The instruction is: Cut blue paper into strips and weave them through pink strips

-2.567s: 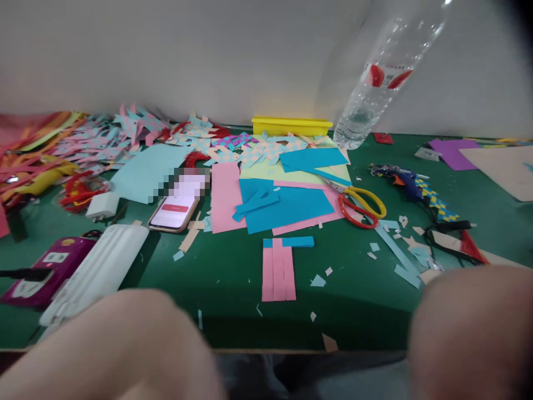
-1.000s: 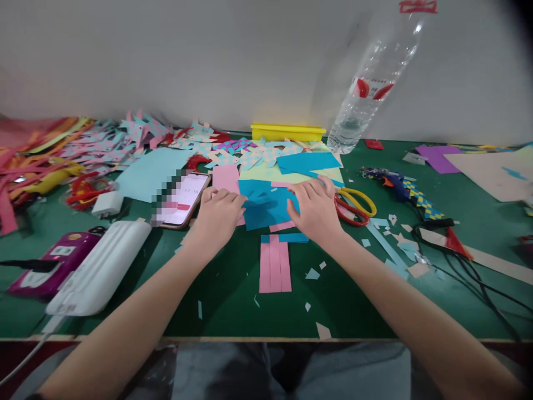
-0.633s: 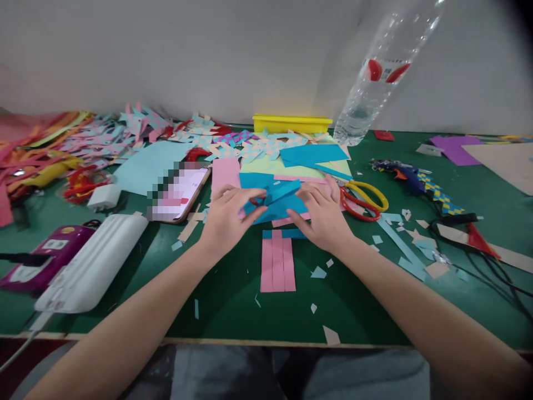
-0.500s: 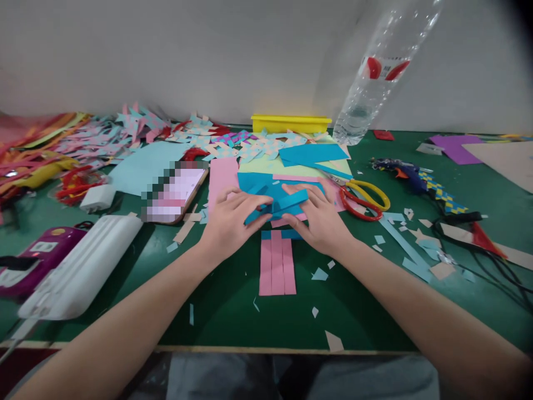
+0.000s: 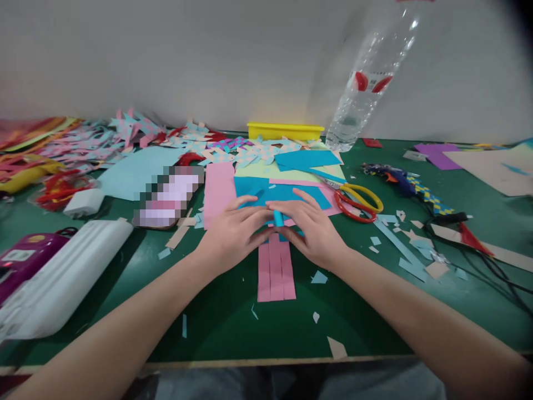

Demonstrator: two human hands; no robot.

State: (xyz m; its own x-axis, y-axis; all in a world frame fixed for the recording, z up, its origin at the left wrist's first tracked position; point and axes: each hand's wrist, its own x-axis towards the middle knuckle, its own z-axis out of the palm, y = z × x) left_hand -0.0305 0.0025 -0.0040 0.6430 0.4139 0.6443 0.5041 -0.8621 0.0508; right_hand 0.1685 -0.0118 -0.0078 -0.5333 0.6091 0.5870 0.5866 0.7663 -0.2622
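Observation:
Between the fingertips of my left hand point(image 5: 235, 230) and my right hand point(image 5: 312, 230) is a small blue paper strip point(image 5: 278, 218), bent into a fold or curl. Both hands pinch it from either side, thumbs below and fingers above. Just under them lie pink paper strips point(image 5: 276, 272) side by side on the green table, their top ends partly hidden by my hands. Behind the hands are a blue paper sheet point(image 5: 291, 194) and a pink paper sheet point(image 5: 219, 191).
Scissors point(image 5: 358, 203) with red and yellow handles lie right of my hands. A phone point(image 5: 170, 197), a white power bank-like block point(image 5: 62, 278) and a purple device point(image 5: 31, 261) are left. A plastic bottle point(image 5: 360, 100) leans behind; paper scraps point(image 5: 416, 244) are scattered right.
The blue strip, held out nearly flat before, is now bent short between the fingertips. My hands have drawn closer together. The view has shifted slightly.

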